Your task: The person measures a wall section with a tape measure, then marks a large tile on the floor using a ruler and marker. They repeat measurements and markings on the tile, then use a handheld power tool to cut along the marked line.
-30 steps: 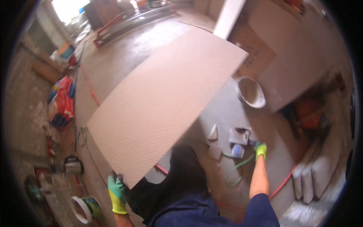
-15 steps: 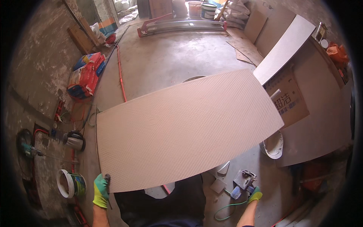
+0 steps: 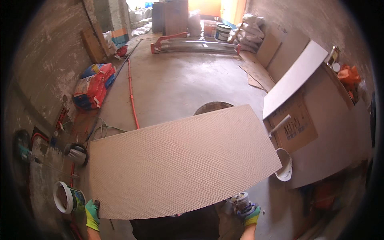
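Observation:
A large beige tile (image 3: 180, 166), its ridged back facing up, spans the middle of the view. My left hand (image 3: 92, 216), in a green and yellow glove, grips its near left corner, with a dark fingertip over the edge. Off the tile's near right edge, my right hand (image 3: 253, 216), gloved alike, is closed round a handheld cutting saw (image 3: 241, 203) with a metal guard and a blue body. The tile's near edge hides part of what lies beneath it.
A round dark-topped object (image 3: 212, 107) shows behind the tile. A white bucket (image 3: 63, 198) and a kettle (image 3: 76, 154) stand left; a white container (image 3: 284, 166) stands right. Large panels (image 3: 332, 132) and a cardboard sheet (image 3: 296, 124) lean rightward. A long tile cutter (image 3: 196, 46) lies farther back.
The saw, on the floor before with my right hand at it, is now up by the tile's near edge in my hand. The view has tilted up; the tile sits lower in it.

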Demonstrator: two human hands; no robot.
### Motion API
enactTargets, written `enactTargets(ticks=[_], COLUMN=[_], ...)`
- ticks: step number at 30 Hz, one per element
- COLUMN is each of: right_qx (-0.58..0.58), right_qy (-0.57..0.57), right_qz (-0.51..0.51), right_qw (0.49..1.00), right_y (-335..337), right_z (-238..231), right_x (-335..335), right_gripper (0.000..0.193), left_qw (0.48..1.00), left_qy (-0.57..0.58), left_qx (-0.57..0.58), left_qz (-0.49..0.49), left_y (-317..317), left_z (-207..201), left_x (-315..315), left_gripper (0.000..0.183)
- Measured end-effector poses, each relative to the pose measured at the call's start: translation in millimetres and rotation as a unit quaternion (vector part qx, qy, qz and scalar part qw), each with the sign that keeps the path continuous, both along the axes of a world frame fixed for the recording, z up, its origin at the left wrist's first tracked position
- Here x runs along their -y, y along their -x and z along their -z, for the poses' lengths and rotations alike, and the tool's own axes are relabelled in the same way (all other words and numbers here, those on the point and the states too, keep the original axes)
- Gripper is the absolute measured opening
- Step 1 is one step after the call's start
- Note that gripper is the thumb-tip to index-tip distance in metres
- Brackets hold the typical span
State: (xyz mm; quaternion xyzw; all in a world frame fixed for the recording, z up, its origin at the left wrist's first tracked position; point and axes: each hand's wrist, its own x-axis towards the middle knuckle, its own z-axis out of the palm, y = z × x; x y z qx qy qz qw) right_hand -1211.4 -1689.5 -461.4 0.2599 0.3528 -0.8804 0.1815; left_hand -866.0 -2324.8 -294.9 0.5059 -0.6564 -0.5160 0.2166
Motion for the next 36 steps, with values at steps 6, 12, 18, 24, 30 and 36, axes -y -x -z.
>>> enactTargets(ticks=[6,12,18,24,30,36], right_qx=[-0.02,-0.042,-0.109,-0.225,-0.399,-0.495], right_qy=[-0.107,-0.214,-0.325,-0.436,-0.586,-0.557], right_qz=[0.034,-0.002,-0.042,-0.044,-0.073,-0.105], right_qw=[0.993,0.976,0.938,0.87,0.702,0.658], right_y=[-30,-66,-71,-64,-49,-8], right_z=[-79,-140,-216,-291,-345,-361], right_x=[23,29,31,33,44,135], right_gripper=[0.017,0.014,0.013,0.013,0.014,0.024], left_qw=[0.999,0.999,0.998,0.996,0.995,0.998], left_qy=[0.04,0.047,0.047,0.051,0.084,0.032], left_qx=[-0.001,0.011,-0.009,0.02,0.034,-0.02], left_qz=[-0.022,-0.025,-0.049,-0.075,-0.039,-0.058], left_y=[-17,-21,-19,-15,-10,-5], left_z=[7,8,22,14,19,23], left_x=[3,8,22,31,43,46], left_gripper=[0.022,0.022,0.027,0.042,0.037,0.039])
